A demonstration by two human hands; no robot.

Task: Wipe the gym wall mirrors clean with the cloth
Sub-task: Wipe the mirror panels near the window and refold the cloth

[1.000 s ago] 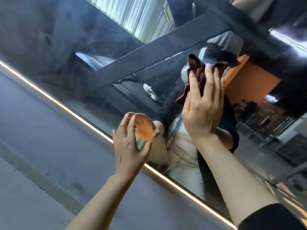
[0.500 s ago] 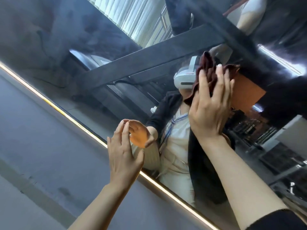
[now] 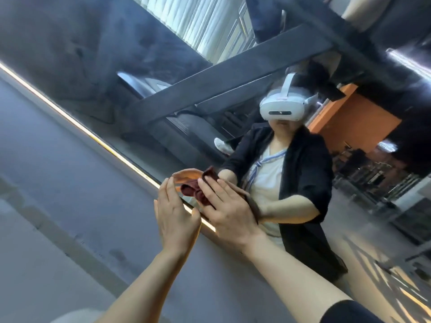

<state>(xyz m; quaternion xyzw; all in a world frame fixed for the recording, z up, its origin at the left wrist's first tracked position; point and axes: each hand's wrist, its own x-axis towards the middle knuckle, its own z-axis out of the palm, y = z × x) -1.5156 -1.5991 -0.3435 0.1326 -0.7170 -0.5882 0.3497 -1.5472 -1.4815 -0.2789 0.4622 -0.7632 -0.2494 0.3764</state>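
Note:
The wall mirror [image 3: 98, 66] fills the upper right of the view, its glass smeared and hazy at the upper left. A dark red cloth [image 3: 198, 192] lies bunched against the glass close to the mirror's lit edge. My right hand [image 3: 227, 214] presses the cloth flat to the mirror with straight fingers. My left hand [image 3: 173, 216] is beside it, fingers straight, touching the glass at the edge. The reflection shows a person in a white headset and dark jacket.
A glowing light strip [image 3: 70, 117] runs diagonally along the mirror's edge. A grey wall [image 3: 58, 194] lies below and to the left of it. Reflected in the glass are dark beams, vertical blinds and an orange wall.
My right hand has swept the cloth down the glass from high up to the mirror's edge, ending next to my left hand. The left hand stayed about where it was.

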